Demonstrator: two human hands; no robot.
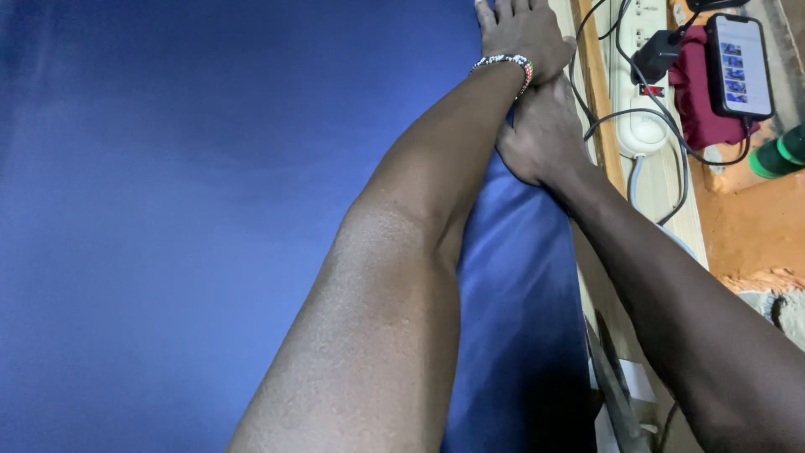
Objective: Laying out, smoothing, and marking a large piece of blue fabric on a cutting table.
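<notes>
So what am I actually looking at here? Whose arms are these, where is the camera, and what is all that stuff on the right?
There is no machine here: a person wears a camera on the head, so this single picture looks down along their own two bare arms. The left hand, with a beaded bracelet at the wrist, lies flat on a blue sheet near its far edge. The right hand rests just under it, the two touching; whether it grips the cloth is hidden. Right of the sheet runs a wooden edge with a white power strip and cables. Beside that a phone with a lit screen lies on a dark red cloth.
</notes>
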